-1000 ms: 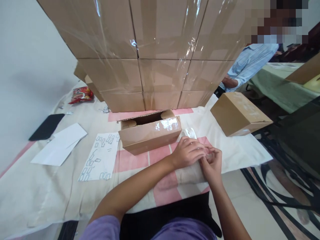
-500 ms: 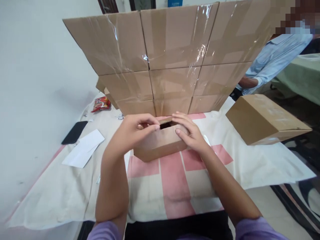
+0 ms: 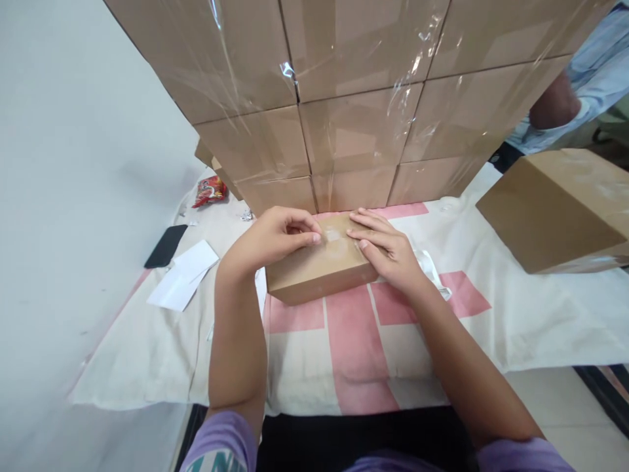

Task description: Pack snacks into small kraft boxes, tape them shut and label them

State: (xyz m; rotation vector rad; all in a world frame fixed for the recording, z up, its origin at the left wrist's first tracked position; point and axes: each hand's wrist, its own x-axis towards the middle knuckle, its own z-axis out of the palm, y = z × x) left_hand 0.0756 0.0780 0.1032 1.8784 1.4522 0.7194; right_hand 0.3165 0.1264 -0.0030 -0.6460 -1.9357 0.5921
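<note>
A small brown cardboard box (image 3: 314,270) lies on the cloth right in front of me, its top flaps folded down flat. My left hand (image 3: 285,235) is at the box's left top side, thumb and curled fingers brought together in a pinch. Whatever sits between those fingertips is too small to make out. Flat across the right part of the box top rests my right hand (image 3: 386,246), fingers stretched out. A pale, shiny patch (image 3: 334,234) shows on the lid between the hands.
Behind the box rises a wall of taped cartons (image 3: 361,124). To the right stands a larger carton (image 3: 555,210), with a person's arm (image 3: 555,105) beyond it. At left lie a red packet (image 3: 210,191), a black phone-like slab (image 3: 166,246) and white papers (image 3: 184,275). A white strip (image 3: 432,272) lies by my right wrist.
The dark opening in the box top has gone; the flaps are now down. My right hand has flattened onto the lid. The camera view has tipped lower and shifted left.
</note>
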